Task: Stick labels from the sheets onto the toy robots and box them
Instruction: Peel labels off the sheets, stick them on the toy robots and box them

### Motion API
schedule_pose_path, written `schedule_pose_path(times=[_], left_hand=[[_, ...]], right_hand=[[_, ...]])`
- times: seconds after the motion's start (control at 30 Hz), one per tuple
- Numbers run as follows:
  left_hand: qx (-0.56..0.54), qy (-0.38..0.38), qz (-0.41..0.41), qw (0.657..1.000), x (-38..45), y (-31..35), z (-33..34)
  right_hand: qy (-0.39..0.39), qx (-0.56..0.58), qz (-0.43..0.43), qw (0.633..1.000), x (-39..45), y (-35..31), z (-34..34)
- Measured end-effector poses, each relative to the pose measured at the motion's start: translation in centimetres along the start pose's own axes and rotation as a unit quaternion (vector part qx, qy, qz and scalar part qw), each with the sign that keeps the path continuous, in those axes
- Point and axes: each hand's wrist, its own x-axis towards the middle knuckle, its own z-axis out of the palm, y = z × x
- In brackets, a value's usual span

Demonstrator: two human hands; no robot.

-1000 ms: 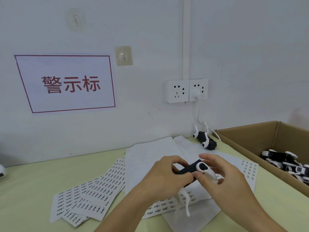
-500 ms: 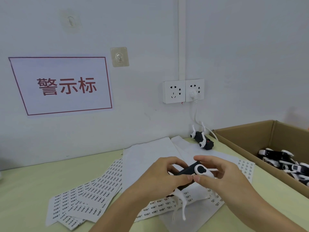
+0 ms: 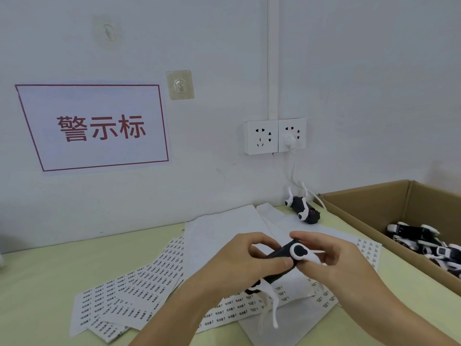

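Note:
A black toy robot [image 3: 282, 267] with white legs is held above the table between both hands. My left hand [image 3: 239, 263] grips its body, fingers curled round it. My right hand [image 3: 334, 255] pinches its upper end, near a white leg joint. Two white legs hang below the hands. Label sheets [image 3: 129, 293] lie fanned out on the table at the left and under the hands. A second toy robot [image 3: 303, 209] lies by the wall. The cardboard box [image 3: 369, 206] at the right holds several toy robots [image 3: 424, 242].
Blank white backing sheets [image 3: 224, 228] lie on the yellow-green table [image 3: 37, 283] behind the hands. A wall socket [image 3: 274, 136] has a white plug and cable running down to the table. A red-framed sign [image 3: 94, 126] hangs on the wall at the left.
Both hands keep their hold on the toy robot. Its dangling white legs have swung slightly and the camera has shifted a little.

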Motion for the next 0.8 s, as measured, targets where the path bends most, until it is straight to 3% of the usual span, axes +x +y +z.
schedule_pose_path(times=[0.4,0.5,0.63,0.73,0.8], left_hand=[[0.019,0.001,0.004,1.0,0.2,-0.3,-1.6],[0.011,0.027,0.011,1.0,0.3,-0.5,-2.0],[-0.052,0.122,-0.007,0.991,0.7,-0.9,-2.6],[-0.125,0.081,-0.038,0.988,0.8,-1.2,-2.5],[-0.148,0.062,-0.01,0.987,0.7,-1.5,-2.4]], right_hand=[[-0.083,-0.021,-0.048,0.995,0.1,0.4,0.0],[-0.058,0.001,-0.049,0.997,0.4,0.6,-0.2],[-0.017,0.022,-0.045,0.999,0.5,0.7,-0.2],[0.02,0.045,-0.047,0.998,0.6,1.0,-0.2],[0.022,0.062,-0.06,0.996,0.5,1.0,-0.1]])
